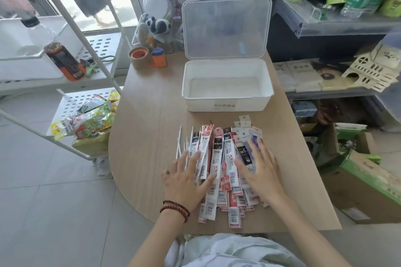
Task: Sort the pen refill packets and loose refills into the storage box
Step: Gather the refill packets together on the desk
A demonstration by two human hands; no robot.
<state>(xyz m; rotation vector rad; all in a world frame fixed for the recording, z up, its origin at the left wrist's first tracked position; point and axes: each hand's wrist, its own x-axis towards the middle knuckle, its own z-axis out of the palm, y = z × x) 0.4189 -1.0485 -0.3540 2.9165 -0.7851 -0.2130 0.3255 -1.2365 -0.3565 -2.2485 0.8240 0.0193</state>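
Note:
A heap of pen refill packets (223, 158), red, black, white and blue, lies on the wooden table (149, 128) in front of me. Several loose white refills (179, 143) stick out at the heap's left edge. My left hand (186, 178) rests flat with spread fingers on the left side of the heap. My right hand (261, 169) rests flat on the right side, over the blue and black packets. Beyond the heap stands the white storage box (226, 102), nothing visible inside it, its clear lid (226, 26) standing open behind it.
A tape roll (140, 57) and an orange container with a blue cap (159, 58) sit at the table's far left. A white rack with snack bags (91, 119) stands left of the table. Grey shelves (334, 28) and cardboard boxes (364, 191) crowd the right side.

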